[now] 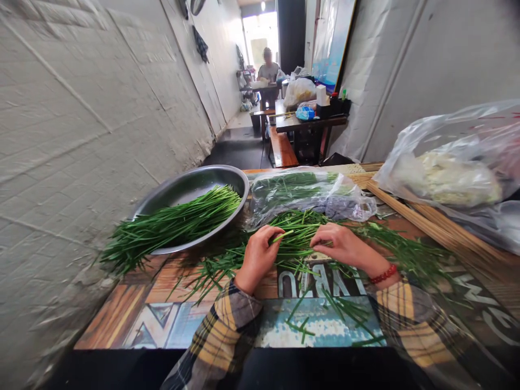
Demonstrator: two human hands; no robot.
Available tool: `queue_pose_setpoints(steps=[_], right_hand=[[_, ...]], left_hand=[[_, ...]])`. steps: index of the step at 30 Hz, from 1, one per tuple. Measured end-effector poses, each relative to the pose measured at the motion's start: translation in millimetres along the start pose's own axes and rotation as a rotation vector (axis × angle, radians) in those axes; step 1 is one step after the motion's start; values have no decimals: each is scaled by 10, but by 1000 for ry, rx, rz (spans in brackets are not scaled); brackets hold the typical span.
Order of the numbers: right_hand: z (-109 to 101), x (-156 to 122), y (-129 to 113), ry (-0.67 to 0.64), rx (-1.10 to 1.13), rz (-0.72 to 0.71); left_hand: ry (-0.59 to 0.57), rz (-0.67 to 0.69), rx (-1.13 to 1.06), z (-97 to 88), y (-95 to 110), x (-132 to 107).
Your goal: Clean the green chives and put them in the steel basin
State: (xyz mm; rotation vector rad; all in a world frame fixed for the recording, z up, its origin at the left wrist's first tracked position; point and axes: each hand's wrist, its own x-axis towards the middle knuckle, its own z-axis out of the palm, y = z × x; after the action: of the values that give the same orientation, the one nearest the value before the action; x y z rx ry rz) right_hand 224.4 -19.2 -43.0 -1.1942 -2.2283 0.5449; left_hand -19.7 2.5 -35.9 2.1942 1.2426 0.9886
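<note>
My left hand (259,255) is closed around a few green chive stalks (284,235) whose cut ends stick out toward my right hand. My right hand (341,244), with a red bead bracelet at the wrist, pinches the same stalks. Both hands rest over a loose heap of chives (390,246) spread across the patterned table (162,319). To the left, a metal basin (190,187) holds a neat bundle of sorted chives (170,225) hanging over its rim.
A clear plastic bag of chives (300,192) lies behind my hands. A large plastic bag with pale contents (450,173) sits at the right beside bamboo sticks (426,225). A white wall runs along the left. A person (268,67) sits at a far table.
</note>
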Motion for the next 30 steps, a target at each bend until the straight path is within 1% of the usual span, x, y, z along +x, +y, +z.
queue_pose_setpoints(steps=[4, 5, 8, 11, 15, 22, 24, 26, 28, 30], right_hand=[[74, -32, 9, -30, -149, 3], [92, -32, 5, -42, -169, 5], [132, -10, -27, -19, -175, 19], [148, 34, -80, 26, -44, 19], [168, 86, -140, 137, 183, 89], [267, 134, -202, 296, 394, 213], [281, 144, -205, 340, 452, 264], [267, 139, -182, 428, 506, 324], [216, 110, -127, 533, 554, 367], [133, 61, -54, 579, 586, 367]], left_hand=[[-3, -16, -19, -10, 56, -15], [-8, -23, -21, -10, 66, -23], [-35, -24, -22, 2, 75, -43], [-46, -13, 1, 14, 77, -55], [-49, -7, 3, 13, 103, -70], [-131, 8, -9, 38, 137, -55], [-147, 1, -37, 52, 128, -39], [-151, -10, -90, 61, 115, -27], [-142, -39, -170, 65, 96, -21], [-129, -91, -257, 67, 71, -20]])
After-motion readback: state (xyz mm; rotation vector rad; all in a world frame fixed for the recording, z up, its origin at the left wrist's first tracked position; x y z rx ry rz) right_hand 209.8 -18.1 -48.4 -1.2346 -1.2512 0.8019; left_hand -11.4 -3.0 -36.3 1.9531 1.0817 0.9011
